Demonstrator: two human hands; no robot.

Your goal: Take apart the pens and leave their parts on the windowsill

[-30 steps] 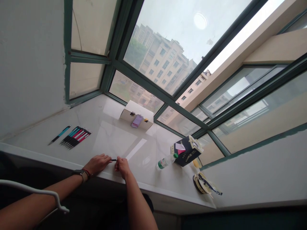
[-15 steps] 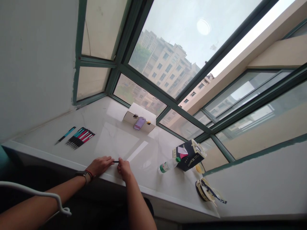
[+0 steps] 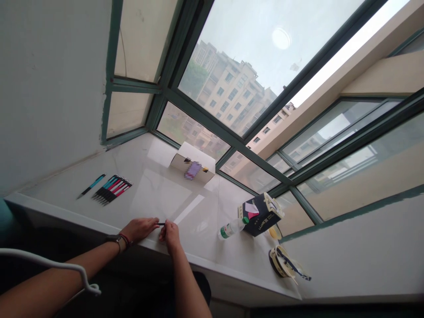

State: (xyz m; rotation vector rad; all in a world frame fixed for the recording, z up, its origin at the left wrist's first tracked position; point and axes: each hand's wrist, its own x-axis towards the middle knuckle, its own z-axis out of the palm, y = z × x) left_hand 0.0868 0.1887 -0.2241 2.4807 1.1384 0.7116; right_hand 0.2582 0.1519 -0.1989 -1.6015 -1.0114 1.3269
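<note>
Near the front edge of the white counter (image 3: 195, 238), my left hand (image 3: 141, 229) and my right hand (image 3: 171, 234) hold a slim pen (image 3: 160, 224) between them. Only a short dark stretch of it shows; both ends are hidden in my fingers. Each hand is closed on its own end, the left one with its back towards me. Off to the left lies a row of several pens (image 3: 112, 190) with blue, red and black barrels, side by side. One blue and black pen (image 3: 92, 186) rests apart, left of that row.
Against the window leans an open white box (image 3: 197, 152) with a purple blurred item (image 3: 193, 170). To the right are a clear bottle (image 3: 228, 230) with a green cap, a dark carton (image 3: 260, 216) and a cream band-like object (image 3: 281, 263). A white cable (image 3: 43, 256) crosses the lower left.
The hands stay closed on the pen at nearly the same place. My right hand has turned slightly, and the whole view has shifted a little.
</note>
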